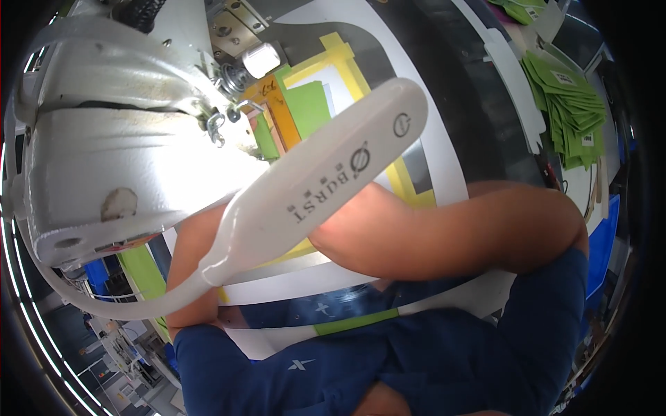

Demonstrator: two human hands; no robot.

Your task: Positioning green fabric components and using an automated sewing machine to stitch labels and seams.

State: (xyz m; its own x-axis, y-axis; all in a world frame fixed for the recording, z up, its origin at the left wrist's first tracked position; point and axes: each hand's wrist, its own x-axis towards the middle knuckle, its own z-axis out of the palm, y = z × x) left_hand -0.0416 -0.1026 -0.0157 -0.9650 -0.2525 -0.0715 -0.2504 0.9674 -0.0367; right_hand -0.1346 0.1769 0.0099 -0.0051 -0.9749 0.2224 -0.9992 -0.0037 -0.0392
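Note:
A white sewing machine [132, 152] fills the left side, and a white paddle-shaped lamp [326, 166] on a bendy neck cuts across the middle. My right forearm [444, 239] reaches in from the right; my right hand [347, 229] is mostly behind the lamp, its fingers hidden. On the left, my left forearm [194, 270] goes up behind the machine head, which hides that hand. Just past the lamp, near the needle area, lie a green piece of material [306, 109] and an orange strip [279, 104] with handwriting. Yellow tape [336, 50] borders the white sheet around them.
Stacked green pieces [565, 111] with white labels lie at the right, beside a blue bin [603, 243]. A white knob [261, 61] and metal fittings sit behind the needle area. The dark table [479, 104] has a curved white border. More green material [142, 270] shows lower left.

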